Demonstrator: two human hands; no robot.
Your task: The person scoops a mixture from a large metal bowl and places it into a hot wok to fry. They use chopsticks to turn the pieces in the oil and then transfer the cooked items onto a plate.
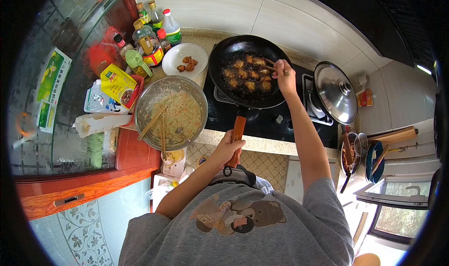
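Note:
My left hand [229,148] is wrapped around the brown wooden handle [238,129] of a black wok [249,43], which sits over a hob burner. In my right hand [285,77] are wooden chopsticks [267,67], their tips down in the wok at its right side. Several browned fritters [249,86] lie in dark bubbling oil there. Left of the wok stands a steel mixing bowl [140,104] of pale batter [180,113] flecked with orange. Chopsticks [153,121] and what looks like a metal spoon [179,130] rest in it. Behind it, a white plate [172,61] carries a few fried pieces [189,65].
A steel lid [335,92] leans upright over the right burner of the black glass hob [259,125]. Sauce bottles [172,27], a yellow packet [119,85] and a red basket [138,87] crowd the left counter. Utensils in containers [374,160] stand at right, and a range hood [368,17] overhangs.

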